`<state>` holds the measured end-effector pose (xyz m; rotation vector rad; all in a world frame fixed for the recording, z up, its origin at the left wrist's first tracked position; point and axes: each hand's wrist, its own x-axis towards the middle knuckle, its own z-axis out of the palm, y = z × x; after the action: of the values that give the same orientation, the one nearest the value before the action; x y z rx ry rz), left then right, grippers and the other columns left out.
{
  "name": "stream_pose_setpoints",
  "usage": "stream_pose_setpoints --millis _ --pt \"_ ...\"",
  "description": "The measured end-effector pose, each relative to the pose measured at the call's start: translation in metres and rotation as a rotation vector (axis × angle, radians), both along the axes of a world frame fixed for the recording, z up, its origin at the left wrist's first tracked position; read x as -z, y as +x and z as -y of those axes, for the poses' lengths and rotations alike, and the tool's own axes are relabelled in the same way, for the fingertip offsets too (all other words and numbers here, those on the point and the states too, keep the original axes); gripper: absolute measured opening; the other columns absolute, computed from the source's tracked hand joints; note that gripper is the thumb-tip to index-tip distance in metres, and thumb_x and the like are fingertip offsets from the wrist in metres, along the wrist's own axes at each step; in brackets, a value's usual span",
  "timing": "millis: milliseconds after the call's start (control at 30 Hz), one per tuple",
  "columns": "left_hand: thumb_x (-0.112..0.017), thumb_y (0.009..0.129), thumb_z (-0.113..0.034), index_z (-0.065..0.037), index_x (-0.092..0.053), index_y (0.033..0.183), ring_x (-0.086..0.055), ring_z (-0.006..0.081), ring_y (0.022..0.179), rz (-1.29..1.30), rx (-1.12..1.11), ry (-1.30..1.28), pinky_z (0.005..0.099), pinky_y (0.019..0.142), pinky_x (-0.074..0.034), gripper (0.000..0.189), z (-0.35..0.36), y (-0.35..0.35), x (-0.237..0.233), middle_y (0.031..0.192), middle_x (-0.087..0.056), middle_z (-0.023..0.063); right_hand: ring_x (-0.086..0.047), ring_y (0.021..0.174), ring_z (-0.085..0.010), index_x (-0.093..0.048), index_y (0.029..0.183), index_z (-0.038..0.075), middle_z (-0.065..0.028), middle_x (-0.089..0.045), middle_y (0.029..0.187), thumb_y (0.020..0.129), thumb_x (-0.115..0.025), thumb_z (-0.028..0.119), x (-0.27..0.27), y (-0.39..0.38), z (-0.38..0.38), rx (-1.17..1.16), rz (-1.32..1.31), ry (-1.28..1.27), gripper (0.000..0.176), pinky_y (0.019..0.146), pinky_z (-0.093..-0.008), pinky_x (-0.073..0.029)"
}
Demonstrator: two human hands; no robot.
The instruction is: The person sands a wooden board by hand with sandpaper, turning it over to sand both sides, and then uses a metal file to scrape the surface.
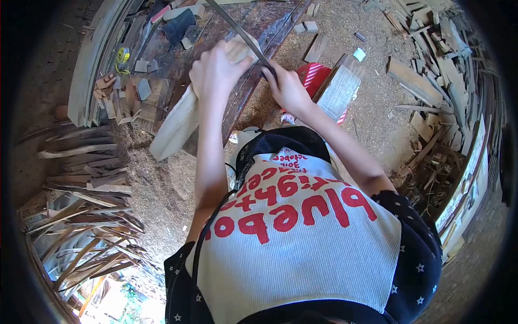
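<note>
My left hand (216, 70) presses a long pale wooden board (175, 127) down on the dark workbench (232, 108), its fingers wrapped over the board near the far end. The board runs slantwise, and its near end juts out past the bench edge. My right hand (290, 89) is closed round the near end of a long, narrow, dark metal tool (237, 27), whose grip is hidden in my fist. Seen nearly edge-on, the tool slants up and left across the board's end, just right of my left thumb.
On the bench lie a yellow tape measure (123, 55), a dark cloth-like piece (179, 27) and several wood offcuts (143, 89). A red-and-white striped thing (313, 78) stands right of the bench, beside a pale wood block (341, 89). Scrap wood piles (453, 81) flank the sawdust-covered floor (372, 108).
</note>
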<state>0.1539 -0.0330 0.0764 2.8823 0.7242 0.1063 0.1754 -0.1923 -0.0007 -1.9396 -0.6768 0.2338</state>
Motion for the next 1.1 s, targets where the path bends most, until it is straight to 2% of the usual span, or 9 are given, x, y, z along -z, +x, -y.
stream_pose_setpoints --millis 133,200,300,567,667,767,867,933,1100 --pt "-0.071 0.067 -0.056 -0.010 -0.067 0.099 -0.067 0.0353 0.083 -0.014 0.042 0.009 0.0436 0.073 -0.055 0.056 0.000 0.000 0.002 0.088 -0.069 0.0186 -0.058 0.075 -0.0450 -0.054 0.110 -0.001 -0.0293 -0.058 0.074 0.094 -0.052 0.016 0.006 -0.005 0.000 0.034 0.036 0.018 0.023 0.059 -0.0482 -0.046" --pt "-0.071 0.066 -0.057 -0.010 -0.067 0.098 -0.068 0.0355 0.081 -0.007 0.055 0.034 0.0440 0.072 -0.055 0.057 -0.006 0.001 0.002 0.085 -0.068 0.0189 -0.059 0.067 -0.0448 -0.053 0.107 0.001 -0.0263 -0.058 0.068 0.093 -0.053 0.017 0.025 -0.020 0.025 0.037 -0.025 -0.108 0.021 0.059 -0.0518 -0.046" --pt "-0.072 0.065 -0.058 -0.010 -0.067 0.098 -0.067 0.0361 0.082 0.033 -0.041 0.024 0.0444 0.071 -0.055 0.058 -0.017 0.006 0.006 0.086 -0.068 0.0209 -0.059 0.066 -0.0447 -0.053 0.107 0.002 -0.0265 -0.058 0.068 0.093 -0.053 0.017 0.045 -0.030 0.054 0.056 -0.066 -0.167 0.021 0.058 -0.0513 -0.045" --pt "-0.071 0.066 -0.055 -0.009 -0.066 0.102 -0.067 0.0379 0.083 0.000 -0.002 0.017 0.0450 0.072 -0.054 0.058 -0.004 0.003 0.001 0.089 -0.068 0.0208 -0.060 0.066 -0.0443 -0.053 0.107 0.001 -0.0269 -0.058 0.066 0.093 -0.052 0.020 0.002 0.003 -0.005 0.052 0.086 -0.077 0.023 0.058 -0.0511 -0.047" --pt "-0.072 0.066 -0.054 -0.009 -0.066 0.104 -0.067 0.0379 0.084 -0.004 -0.017 0.029 0.0448 0.073 -0.054 0.059 -0.014 0.004 0.002 0.088 -0.068 0.0207 -0.060 0.065 -0.0437 -0.054 0.108 0.001 -0.0263 -0.058 0.065 0.094 -0.053 0.020 0.063 -0.025 0.045 0.085 0.021 -0.142 0.024 0.058 -0.0505 -0.047" --pt "-0.073 0.065 -0.054 -0.009 -0.066 0.103 -0.067 0.0380 0.084 0.007 -0.007 0.026 0.0446 0.072 -0.055 0.059 -0.009 0.006 0.001 0.087 -0.068 0.0205 -0.060 0.064 -0.0428 -0.055 0.109 0.003 -0.0257 -0.058 0.064 0.094 -0.053 0.021 0.046 -0.020 0.065 0.031 0.036 -0.183 0.024 0.057 -0.0495 -0.047" --pt "-0.074 0.065 -0.053 -0.009 -0.067 0.102 -0.067 0.0378 0.083 0.002 0.049 0.029 0.0444 0.071 -0.055 0.058 0.004 0.003 0.001 0.086 -0.068 0.0202 -0.058 0.070 -0.0443 -0.054 0.110 0.001 -0.0284 -0.057 0.073 0.093 -0.054 0.016 0.008 0.007 0.018 -0.005 0.095 -0.035 0.023 0.058 -0.0477 -0.045" --pt "-0.074 0.065 -0.053 -0.009 -0.067 0.101 -0.067 0.0376 0.083 0.004 0.047 0.017 0.0444 0.072 -0.055 0.057 0.009 0.005 0.000 0.086 -0.068 0.0200 -0.058 0.071 -0.0444 -0.054 0.111 0.000 -0.0289 -0.058 0.075 0.093 -0.053 0.016 -0.004 0.017 -0.007 0.039 0.122 -0.089 0.024 0.059 -0.0477 -0.046" --pt "-0.074 0.065 -0.055 -0.008 -0.067 0.099 -0.067 0.0377 0.083 0.035 0.022 0.041 0.0455 0.071 -0.054 0.058 -0.004 0.007 0.006 0.086 -0.068 0.0207 -0.059 0.070 -0.0435 -0.053 0.111 -0.002 -0.0288 -0.058 0.074 0.093 -0.053 0.017 0.020 -0.015 0.040 0.040 0.014 -0.135 0.026 0.060 -0.0484 -0.046"
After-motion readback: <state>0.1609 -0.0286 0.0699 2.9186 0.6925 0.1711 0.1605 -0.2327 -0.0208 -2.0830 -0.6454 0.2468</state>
